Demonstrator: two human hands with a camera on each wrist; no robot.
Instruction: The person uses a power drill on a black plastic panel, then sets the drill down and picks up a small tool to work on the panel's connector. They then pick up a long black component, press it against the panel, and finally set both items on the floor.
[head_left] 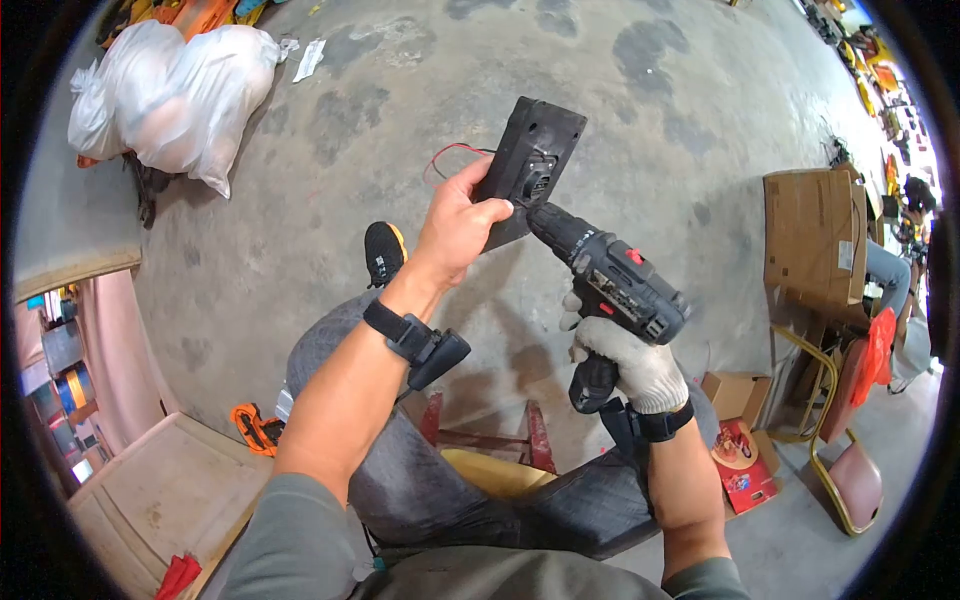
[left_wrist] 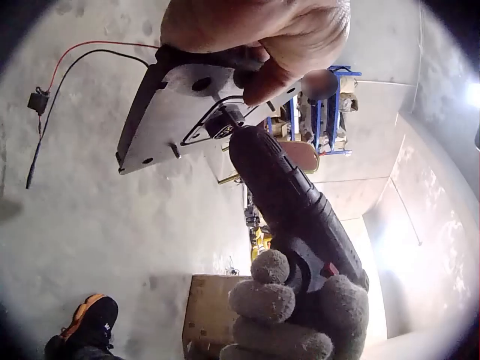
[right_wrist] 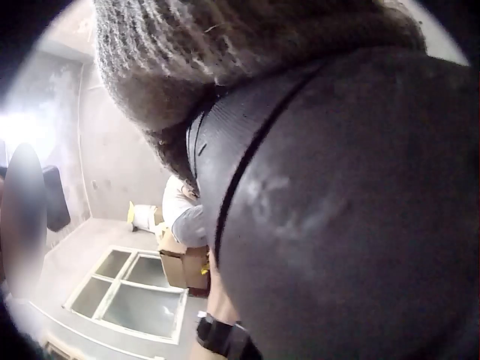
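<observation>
My bare left hand [head_left: 452, 222] grips the edge of a flat black panel [head_left: 540, 125], thumb on its face near a round fitting [head_left: 537, 180]. Red and black wires [left_wrist: 97, 46] trail from the panel, with a small connector on them in the left wrist view. A black cordless drill [head_left: 620, 280] is held by its handle in my gloved right hand [head_left: 630, 362]. The drill's front end [left_wrist: 255, 150] meets the panel beside the fitting, close to my left thumb. In the right wrist view the drill's dark base [right_wrist: 345, 202] fills much of the picture, below the glove [right_wrist: 225, 45].
White bags [head_left: 190, 95] lie at the upper left. A cardboard box [head_left: 815, 235] and a chair [head_left: 855, 480] stand at the right, near a red printed box [head_left: 745, 465]. At the lower left is a wooden-edged surface [head_left: 170, 500], with an orange object [head_left: 257, 430] beside it.
</observation>
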